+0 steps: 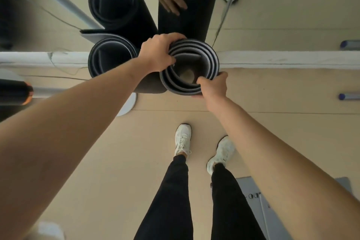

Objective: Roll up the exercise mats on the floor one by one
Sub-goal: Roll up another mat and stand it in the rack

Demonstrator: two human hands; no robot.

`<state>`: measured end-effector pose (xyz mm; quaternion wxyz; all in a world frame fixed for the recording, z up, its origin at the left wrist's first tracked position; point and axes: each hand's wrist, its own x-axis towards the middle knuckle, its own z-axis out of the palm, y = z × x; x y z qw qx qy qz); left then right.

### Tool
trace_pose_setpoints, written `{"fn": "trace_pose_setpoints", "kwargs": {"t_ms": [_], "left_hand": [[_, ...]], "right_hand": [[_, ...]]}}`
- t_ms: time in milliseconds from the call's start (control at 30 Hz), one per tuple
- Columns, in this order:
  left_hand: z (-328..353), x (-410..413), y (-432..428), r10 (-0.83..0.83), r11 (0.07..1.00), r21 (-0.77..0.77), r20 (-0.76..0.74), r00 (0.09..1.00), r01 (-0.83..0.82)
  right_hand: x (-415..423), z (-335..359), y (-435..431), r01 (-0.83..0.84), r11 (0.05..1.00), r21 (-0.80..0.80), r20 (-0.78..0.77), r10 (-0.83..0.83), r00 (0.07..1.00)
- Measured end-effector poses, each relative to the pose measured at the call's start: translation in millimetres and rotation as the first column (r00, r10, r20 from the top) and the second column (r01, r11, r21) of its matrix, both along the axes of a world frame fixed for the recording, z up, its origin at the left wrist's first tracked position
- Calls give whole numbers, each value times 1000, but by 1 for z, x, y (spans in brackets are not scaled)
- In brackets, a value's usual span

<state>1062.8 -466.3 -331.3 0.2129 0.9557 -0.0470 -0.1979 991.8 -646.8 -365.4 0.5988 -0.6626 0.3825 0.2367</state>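
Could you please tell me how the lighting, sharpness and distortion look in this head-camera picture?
Head view: wide-angle distortion stretches both forearms toward the corners; light is soft and even, no glare; the picture's left edge is dark and blurred; the rolled mat gripped by the left hand and right hand is fairly sharp; the mirror above doubles it.

Neighbouring mat just left; mirror behind.

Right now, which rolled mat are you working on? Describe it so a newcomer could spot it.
Find the white strip at the foot of the mirror, where two dark rolled mats stand on end. It is the right-hand mat. Unlike the left-hand mat, it has the left hand and the right hand gripping its top rim.
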Motion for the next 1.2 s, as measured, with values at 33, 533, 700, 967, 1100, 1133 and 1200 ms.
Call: {"fn": "trace_pose_setpoints", "kwargs": {"t_ms": [33,533,700,967,1100,1133,1200], "left_hand": [[-1,-1,0,-22,1000,-10,3,1000,22],[-38,-2,9,-55,998,-8,-11,998,55],[-43,10,20,8,995,95,24,1000,-10],[-45,3,32,112,986,128,-46,993,-105],[-46,-42,24,260,965,22,-5,965,-260],[-49,-55,19,342,940,-32,23,940,-341],[-52,-77,8,539,836,-131,8,843,-533]], "right_hand": [[1,-1,-2,-9,999,-33,-11,8,1000],[-3,-25,-1,41,999,-10,-14,-41,999],[23,-29,11,41,993,108,-10,-40,999],[54,-29,-6,-165,986,-16,-147,161,976],[49,-34,-15,-194,981,-15,-110,191,975],[48,-35,-16,-194,981,-6,-102,193,976],[49,-35,-17,-206,979,-8,-91,204,975]]}}
